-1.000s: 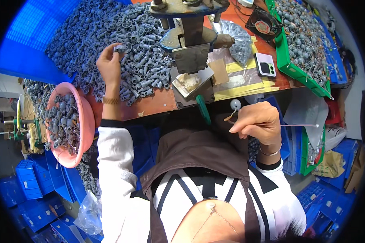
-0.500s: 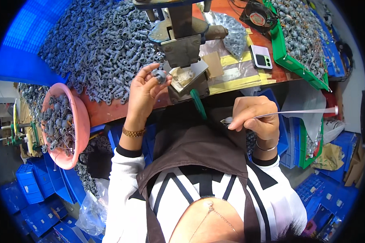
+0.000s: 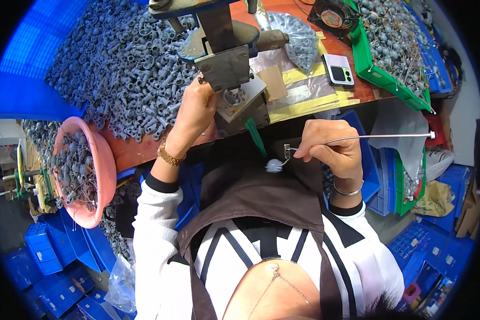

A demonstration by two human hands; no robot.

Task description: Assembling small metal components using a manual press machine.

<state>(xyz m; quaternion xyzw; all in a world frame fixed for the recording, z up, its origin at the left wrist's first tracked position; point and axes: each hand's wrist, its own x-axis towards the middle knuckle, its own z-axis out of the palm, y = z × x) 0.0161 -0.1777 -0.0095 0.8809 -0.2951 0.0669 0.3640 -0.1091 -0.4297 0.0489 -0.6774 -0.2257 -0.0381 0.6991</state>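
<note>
My left hand (image 3: 196, 108) is closed beside the press head (image 3: 225, 66), knuckles up. Its fingertips are hidden, so what they hold, if anything, cannot be seen. Under the press head, a grey plastic fitting (image 3: 234, 97) sits in the fixture on the metal block. Between thumb and fingers, my right hand (image 3: 333, 146) pinches a thin grey cable (image 3: 378, 137). A white connector (image 3: 431, 135) tips the cable's right end. At its other end, a round grey piece (image 3: 274, 166) and a small metal clip (image 3: 287, 150) dangle over the brown apron.
Loose grey fittings (image 3: 128, 69) heap on the table at left. A pink basin (image 3: 106, 170) holds wired pieces. A green-handled lever (image 3: 255, 137) juts from the press base. At right are a phone (image 3: 338, 70), a fan (image 3: 333, 18) and a green tray (image 3: 392, 88).
My left hand has moved to the press, and a grey fitting now sits in the fixture. My right hand shifted slightly left; the round grey piece now hangs below it.
</note>
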